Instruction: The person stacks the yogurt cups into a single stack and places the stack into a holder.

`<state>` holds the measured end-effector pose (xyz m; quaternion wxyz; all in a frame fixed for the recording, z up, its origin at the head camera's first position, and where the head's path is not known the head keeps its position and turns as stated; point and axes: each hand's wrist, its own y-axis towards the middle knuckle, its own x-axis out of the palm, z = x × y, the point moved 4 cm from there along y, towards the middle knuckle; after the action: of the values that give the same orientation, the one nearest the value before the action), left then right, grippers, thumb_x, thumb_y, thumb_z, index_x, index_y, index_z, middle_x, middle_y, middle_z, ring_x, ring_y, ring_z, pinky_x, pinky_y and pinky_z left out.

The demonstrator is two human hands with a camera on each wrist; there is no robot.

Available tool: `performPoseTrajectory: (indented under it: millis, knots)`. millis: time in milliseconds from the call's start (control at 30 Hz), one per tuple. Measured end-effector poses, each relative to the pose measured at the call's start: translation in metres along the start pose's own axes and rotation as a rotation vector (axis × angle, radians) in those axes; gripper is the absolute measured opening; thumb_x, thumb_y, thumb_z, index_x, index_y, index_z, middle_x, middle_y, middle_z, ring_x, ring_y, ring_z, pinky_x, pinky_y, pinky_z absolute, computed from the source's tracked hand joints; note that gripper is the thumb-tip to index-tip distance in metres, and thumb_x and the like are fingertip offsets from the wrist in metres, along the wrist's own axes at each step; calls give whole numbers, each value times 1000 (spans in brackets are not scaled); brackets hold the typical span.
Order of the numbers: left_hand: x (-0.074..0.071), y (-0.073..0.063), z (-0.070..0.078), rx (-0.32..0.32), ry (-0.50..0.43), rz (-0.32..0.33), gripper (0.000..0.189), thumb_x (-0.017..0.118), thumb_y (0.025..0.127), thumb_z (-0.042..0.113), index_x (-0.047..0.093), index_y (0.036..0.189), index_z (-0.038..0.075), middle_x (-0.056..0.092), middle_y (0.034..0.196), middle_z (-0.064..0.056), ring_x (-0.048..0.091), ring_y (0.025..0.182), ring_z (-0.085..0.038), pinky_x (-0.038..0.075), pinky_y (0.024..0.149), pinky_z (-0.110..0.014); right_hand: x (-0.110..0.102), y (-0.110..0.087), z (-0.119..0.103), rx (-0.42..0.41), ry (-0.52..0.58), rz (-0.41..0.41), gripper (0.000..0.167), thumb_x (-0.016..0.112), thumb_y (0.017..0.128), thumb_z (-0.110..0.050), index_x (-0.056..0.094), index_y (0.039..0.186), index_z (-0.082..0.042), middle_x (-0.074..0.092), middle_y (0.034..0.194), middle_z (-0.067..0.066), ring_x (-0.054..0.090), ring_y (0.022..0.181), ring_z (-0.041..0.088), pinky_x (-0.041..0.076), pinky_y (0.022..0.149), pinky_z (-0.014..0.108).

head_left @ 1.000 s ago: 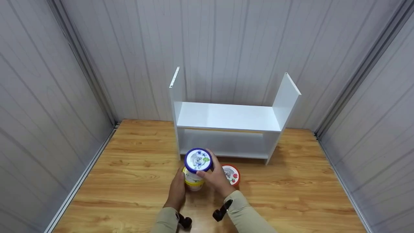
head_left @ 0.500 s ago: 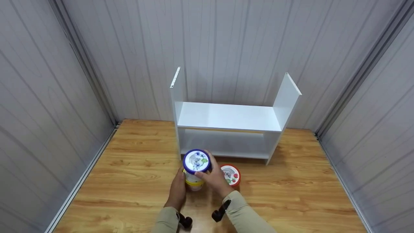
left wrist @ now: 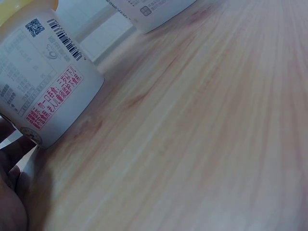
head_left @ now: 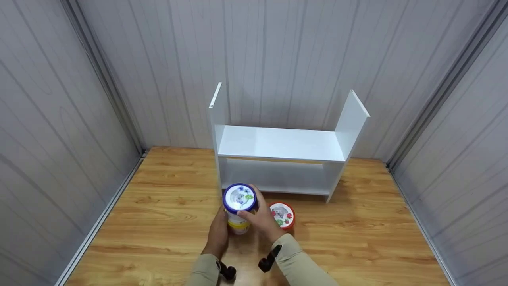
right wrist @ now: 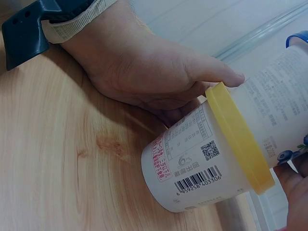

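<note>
In the head view my right hand (head_left: 264, 216) grips a white tub with a blue lid (head_left: 239, 197), thumb at the near side and fingers round the right. That tub stands on the yellow lid of a second white tub (right wrist: 192, 168), as the right wrist view shows. My left hand (head_left: 217, 232) holds the yellow-lidded tub from the left. Its thumb lies along the yellow lid (right wrist: 240, 139), by the base of the upper tub. The yellow-lidded tub rests on the wooden surface. A red-lidded tub (head_left: 283, 215) stands just right of my right hand.
Behind the tubs stands a white two-tier shelf (head_left: 281, 143) with upright side panels. Pale panelled walls (head_left: 158, 79) enclose the wooden surface (head_left: 166, 198) at the back and both sides.
My right hand and the blue-lidded tub have shifted slightly left, so the tub covers more of the yellow lid. More of the red lid shows. My left hand stays almost still.
</note>
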<state>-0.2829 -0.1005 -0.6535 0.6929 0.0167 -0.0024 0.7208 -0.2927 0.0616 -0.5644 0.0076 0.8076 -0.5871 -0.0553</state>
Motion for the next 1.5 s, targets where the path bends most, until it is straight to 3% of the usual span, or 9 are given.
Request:
performPoseTrajectory:
  millis: [233, 600, 767, 967, 1100, 1267, 1500]
  knots:
    - [0, 0, 1, 7, -12, -2, 61, 28, 104, 64, 31, 158, 38, 39, 159, 1, 29, 149, -25, 16, 122, -57, 2, -1, -2, 1, -52, 6, 104, 84, 82, -42, 21, 162, -23, 30, 163, 12, 31, 148, 33, 27, 120, 54]
    - [0, 1, -1, 16, 10, -7, 59, 28, 103, 66, 34, 156, 41, 46, 154, 1, 38, 144, -26, 22, 120, -59, 1, 0, -1, 23, -112, 16, 103, 83, 81, -47, 22, 162, -27, 32, 162, 10, 31, 148, 33, 25, 120, 57]
    - [2, 2, -3, 18, -10, -20, 55, 28, 103, 66, 35, 154, 45, 47, 152, 4, 39, 143, -22, 23, 120, -56, 0, -1, 0, 27, -102, 16, 102, 83, 81, -46, 23, 162, -28, 31, 163, 10, 30, 149, 33, 25, 120, 56]
    - [1, 0, -1, 26, -9, -23, 60, 27, 104, 64, 29, 158, 39, 40, 158, 3, 30, 149, -23, 18, 122, -56, 1, 0, 0, 9, -91, 15, 102, 84, 82, -41, 23, 161, -22, 32, 161, 13, 30, 148, 35, 26, 119, 56]
    - [1, 2, -2, -14, 4, 1, 62, 26, 102, 68, 32, 157, 40, 41, 158, 4, 29, 149, -23, 16, 122, -56, -2, 0, 1, 39, -40, -14, 106, 86, 80, -39, 19, 162, -27, 26, 164, 10, 26, 150, 35, 24, 121, 55]
    - [0, 3, -3, -36, 6, 9, 61, 26, 100, 71, 35, 155, 43, 41, 157, 7, 29, 149, -21, 16, 123, -56, -6, -2, -5, -8, -40, -67, 116, 89, 77, -38, 11, 163, -29, 19, 167, 10, 21, 152, 34, 22, 122, 51]
    - [-1, 3, -1, -15, 30, 22, 61, 26, 101, 71, 36, 154, 43, 44, 155, 8, 33, 147, -20, 18, 122, -54, -21, -6, -18, -129, 2, -101, 123, 89, 76, -41, 6, 164, -20, 27, 164, 15, 24, 151, 30, 18, 123, 52]
